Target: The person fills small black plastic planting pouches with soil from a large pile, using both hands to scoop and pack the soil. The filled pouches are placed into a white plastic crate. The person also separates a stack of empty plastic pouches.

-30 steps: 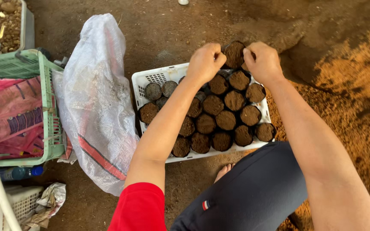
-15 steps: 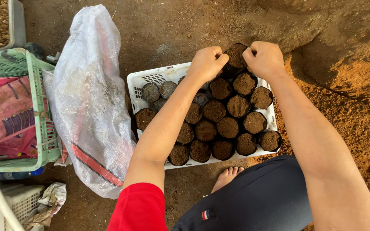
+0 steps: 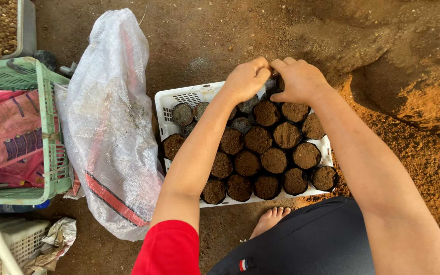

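A white plastic crate (image 3: 179,98) on the dirt ground holds several small black nursery bags filled with brown soil (image 3: 273,160). My left hand (image 3: 246,80) and my right hand (image 3: 297,80) meet at the crate's far edge, fingers pinched together on one black soil bag (image 3: 274,84) that is mostly hidden beneath them. Both forearms stretch over the crate and cover part of the rows. My bare foot (image 3: 270,221) shows just below the crate's near edge.
A large white woven sack (image 3: 110,127) lies left of the crate. Further left stands a green basket (image 3: 52,147) with pink bags (image 3: 8,135) inside. A loose soil mound (image 3: 413,91) rises at the right. A white crate (image 3: 11,239) sits at the bottom left.
Both hands have drawn closer together at the crate's far edge, now touching over one bag. The view has shifted slightly, so crate and sack sit a little lower and more to the right.
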